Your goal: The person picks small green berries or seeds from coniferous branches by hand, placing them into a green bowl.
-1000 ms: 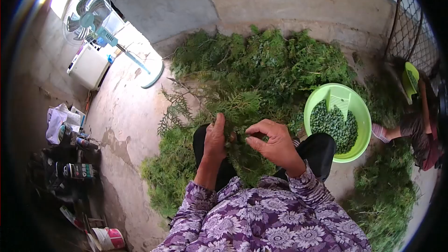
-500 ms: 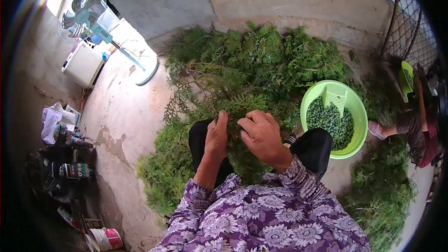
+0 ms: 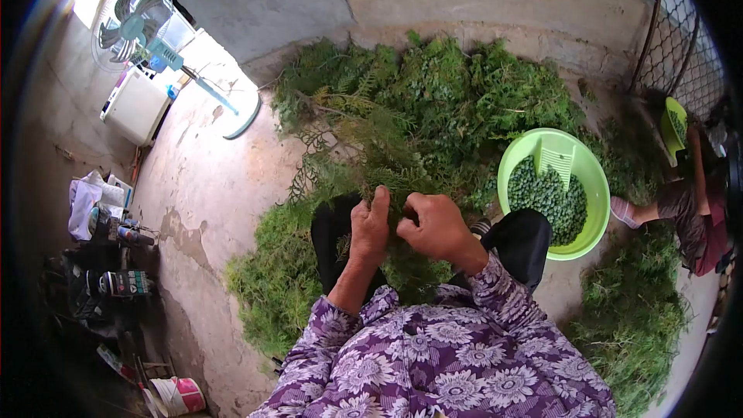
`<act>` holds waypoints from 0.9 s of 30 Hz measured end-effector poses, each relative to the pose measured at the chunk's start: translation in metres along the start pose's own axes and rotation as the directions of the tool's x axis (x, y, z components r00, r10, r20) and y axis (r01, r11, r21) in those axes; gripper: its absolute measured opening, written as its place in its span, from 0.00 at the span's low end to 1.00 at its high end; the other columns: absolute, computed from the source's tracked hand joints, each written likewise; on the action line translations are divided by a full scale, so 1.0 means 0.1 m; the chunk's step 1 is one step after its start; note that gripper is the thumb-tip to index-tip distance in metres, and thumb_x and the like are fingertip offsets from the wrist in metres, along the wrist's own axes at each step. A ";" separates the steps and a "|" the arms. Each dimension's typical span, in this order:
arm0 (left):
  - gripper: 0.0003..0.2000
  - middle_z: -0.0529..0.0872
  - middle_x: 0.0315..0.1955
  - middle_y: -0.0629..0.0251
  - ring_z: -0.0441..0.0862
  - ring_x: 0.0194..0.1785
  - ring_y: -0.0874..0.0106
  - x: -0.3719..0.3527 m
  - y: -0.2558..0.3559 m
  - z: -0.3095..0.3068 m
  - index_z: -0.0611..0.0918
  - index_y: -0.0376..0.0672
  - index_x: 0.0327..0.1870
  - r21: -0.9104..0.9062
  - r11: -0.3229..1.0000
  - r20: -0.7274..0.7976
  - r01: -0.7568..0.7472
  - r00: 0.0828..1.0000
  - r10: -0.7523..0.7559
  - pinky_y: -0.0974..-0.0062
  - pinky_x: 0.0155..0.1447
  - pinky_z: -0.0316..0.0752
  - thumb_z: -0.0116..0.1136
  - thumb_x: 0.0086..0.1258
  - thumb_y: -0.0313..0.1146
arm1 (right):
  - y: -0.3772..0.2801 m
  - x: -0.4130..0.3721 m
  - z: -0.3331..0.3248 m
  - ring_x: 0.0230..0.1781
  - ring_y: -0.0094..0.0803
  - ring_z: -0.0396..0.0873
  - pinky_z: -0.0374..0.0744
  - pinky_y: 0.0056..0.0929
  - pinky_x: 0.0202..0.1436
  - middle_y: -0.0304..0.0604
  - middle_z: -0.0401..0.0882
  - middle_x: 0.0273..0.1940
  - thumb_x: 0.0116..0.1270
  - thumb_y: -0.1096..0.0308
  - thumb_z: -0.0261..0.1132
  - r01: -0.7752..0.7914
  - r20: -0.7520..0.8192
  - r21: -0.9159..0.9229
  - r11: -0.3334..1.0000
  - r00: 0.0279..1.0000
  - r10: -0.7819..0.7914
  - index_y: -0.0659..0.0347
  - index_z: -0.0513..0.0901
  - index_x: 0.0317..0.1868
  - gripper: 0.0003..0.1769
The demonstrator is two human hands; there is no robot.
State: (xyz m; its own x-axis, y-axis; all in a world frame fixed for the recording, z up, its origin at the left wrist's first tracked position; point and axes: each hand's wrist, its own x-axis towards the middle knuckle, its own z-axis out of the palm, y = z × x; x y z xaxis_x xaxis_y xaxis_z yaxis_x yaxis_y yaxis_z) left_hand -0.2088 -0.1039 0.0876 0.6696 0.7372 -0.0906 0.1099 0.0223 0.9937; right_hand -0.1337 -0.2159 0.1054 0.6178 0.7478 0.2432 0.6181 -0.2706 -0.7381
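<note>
My left hand (image 3: 368, 228) is closed round a leafy evergreen branch (image 3: 316, 166), thumb pointing up. The feathery sprays of the branch spread out beyond my fingers. Close beside it, my right hand (image 3: 439, 230) has its fingers curled in at the branch's edge; what they pinch, if anything, is hidden. To the right of my knee stands a light green basin (image 3: 597, 193) with a ribbed washboard panel on its inner wall. Small round green cones or berries (image 3: 549, 205) heap up inside it.
Cut evergreen branches (image 3: 464, 93) pile up along the wall, with more by my left knee and at lower right. A standing fan (image 3: 133, 29) is at upper left. On the right, another person's leg (image 3: 642, 211) reaches near the basin, below a second green basin (image 3: 672, 128).
My right fingers have curled in tighter. My left hand has shifted slightly right, and the held branch has swung a little to the right.
</note>
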 end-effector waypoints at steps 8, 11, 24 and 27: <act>0.19 0.68 0.18 0.72 0.63 0.23 0.81 -0.04 0.01 0.16 0.72 0.39 0.25 0.014 1.000 -0.010 -0.021 1.000 0.021 0.77 0.27 0.61 0.50 0.64 0.48 | 0.04 -0.13 -0.08 0.19 0.41 0.74 0.72 0.32 0.25 0.53 0.72 0.19 0.43 0.69 0.60 -0.018 -0.207 0.119 0.993 0.977 0.043 0.66 0.74 0.24 0.09; 0.19 0.69 0.14 0.71 0.65 0.19 0.80 0.07 0.18 0.09 0.73 0.40 0.22 -0.203 0.977 -0.083 0.065 0.993 -0.083 0.77 0.21 0.60 0.48 0.65 0.47 | -0.09 -0.25 -0.29 0.19 0.32 0.74 0.72 0.28 0.24 0.47 0.72 0.18 0.46 0.70 0.59 0.073 -0.215 0.230 0.970 0.976 -0.023 0.67 0.74 0.25 0.08; 0.22 0.75 0.16 0.70 0.69 0.18 0.78 0.02 0.26 -0.01 0.75 0.42 0.23 -0.349 0.925 -0.010 0.149 0.987 -0.163 0.79 0.22 0.63 0.39 0.68 0.51 | -0.04 -0.16 -0.05 0.20 0.16 0.67 0.67 0.15 0.23 0.34 0.72 0.26 0.60 0.72 0.56 -0.333 0.316 0.834 0.440 0.942 0.114 0.65 0.73 0.38 0.07; 0.22 0.74 0.18 0.70 0.68 0.20 0.79 0.02 0.20 0.04 0.74 0.41 0.22 -0.316 0.940 -0.028 0.129 0.989 -0.145 0.78 0.24 0.63 0.39 0.69 0.49 | 0.04 -0.12 0.10 0.22 0.15 0.68 0.68 0.15 0.25 0.35 0.73 0.27 0.60 0.71 0.58 -0.169 0.136 0.724 0.668 0.986 0.101 0.65 0.75 0.38 0.07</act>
State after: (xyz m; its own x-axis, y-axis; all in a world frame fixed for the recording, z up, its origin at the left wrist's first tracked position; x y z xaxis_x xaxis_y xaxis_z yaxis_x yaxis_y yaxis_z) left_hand -0.2019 -0.1048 0.1066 0.6256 0.7448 -0.2322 -0.0423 0.3296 0.9432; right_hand -0.1436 -0.2203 0.0936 0.6056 0.7918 0.0793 -0.0433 0.1323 -0.9903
